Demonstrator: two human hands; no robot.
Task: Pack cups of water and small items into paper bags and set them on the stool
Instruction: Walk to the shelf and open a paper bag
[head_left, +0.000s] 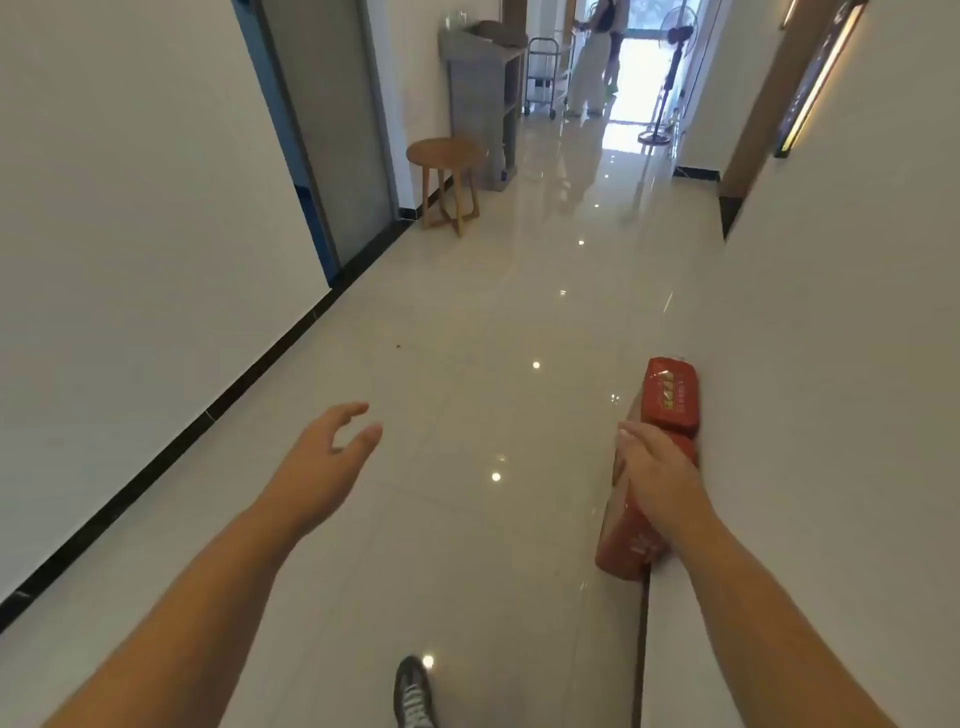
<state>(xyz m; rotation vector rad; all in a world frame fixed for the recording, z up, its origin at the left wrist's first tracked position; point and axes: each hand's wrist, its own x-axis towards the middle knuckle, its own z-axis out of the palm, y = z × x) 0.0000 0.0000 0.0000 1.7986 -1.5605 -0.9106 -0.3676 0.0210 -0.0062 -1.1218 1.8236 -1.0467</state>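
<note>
My right hand grips a red paper bag with gold print, held out over the floor at the lower right. The bag's inside is hidden. My left hand hangs in the air at the lower middle with loosely curled fingers and holds nothing. A round wooden stool with nothing on its top stands far ahead by the left wall, well apart from both hands.
I am in a corridor with a glossy tiled floor. A grey door is on the left, a grey cabinet behind the stool. Farther off stand a metal cart, a floor fan and a person. My shoe shows below.
</note>
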